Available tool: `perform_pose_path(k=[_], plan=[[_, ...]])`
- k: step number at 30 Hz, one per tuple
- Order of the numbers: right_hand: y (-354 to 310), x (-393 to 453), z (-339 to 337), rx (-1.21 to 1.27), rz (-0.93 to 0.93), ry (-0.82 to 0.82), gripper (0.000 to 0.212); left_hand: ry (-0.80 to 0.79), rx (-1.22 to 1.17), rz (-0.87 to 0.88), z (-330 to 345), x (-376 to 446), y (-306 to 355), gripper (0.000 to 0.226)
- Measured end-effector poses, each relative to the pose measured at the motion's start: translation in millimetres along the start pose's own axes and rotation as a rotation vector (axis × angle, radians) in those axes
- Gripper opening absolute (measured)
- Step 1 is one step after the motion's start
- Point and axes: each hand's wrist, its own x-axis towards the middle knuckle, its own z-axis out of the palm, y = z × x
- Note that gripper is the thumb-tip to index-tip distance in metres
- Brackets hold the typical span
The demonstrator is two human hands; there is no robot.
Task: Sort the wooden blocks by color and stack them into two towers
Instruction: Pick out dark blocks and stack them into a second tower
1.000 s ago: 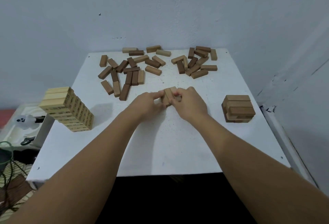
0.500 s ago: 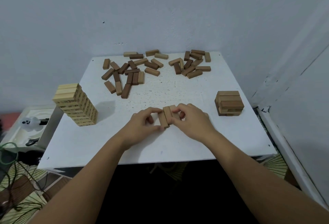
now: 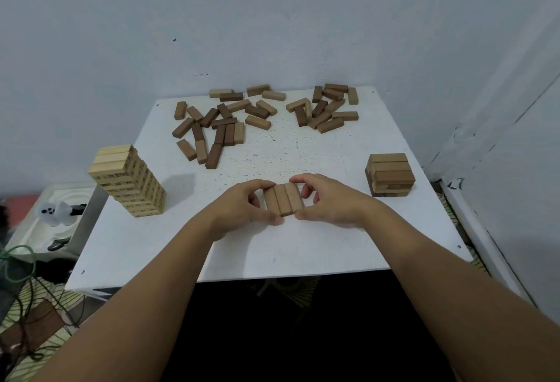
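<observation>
Resting on the worktop [image 3: 303, 248], three light, rigid blocks [image 3: 284, 199] were pinched together at their ends by both hands [image 3: 242, 205] [image 3: 330, 202].

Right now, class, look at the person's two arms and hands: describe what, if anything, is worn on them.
Both forearms are bare from the frame's lower edge to the wrists: no sleeves show. The left hand and the right hand wear no gloves, and no watch, bracelet or ring is visible. No markings show on either arm.
</observation>
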Motion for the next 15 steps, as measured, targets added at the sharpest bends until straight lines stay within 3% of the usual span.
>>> perform_pose_path(k=[9, 15], plan=[[-1.2, 0.9, -1.8, -0.046, -0.037, 0.025, 0.062, -0.002, 0.014, 0.024, 1.4, -5.0, -1.5, 0.068], [0.7, -5.7, 3.0, -0.084, -0.068, 0.065, 0.067, -0.004, 0.033, 0.060, 2.4, -9.5, -3.3, 0.065]])
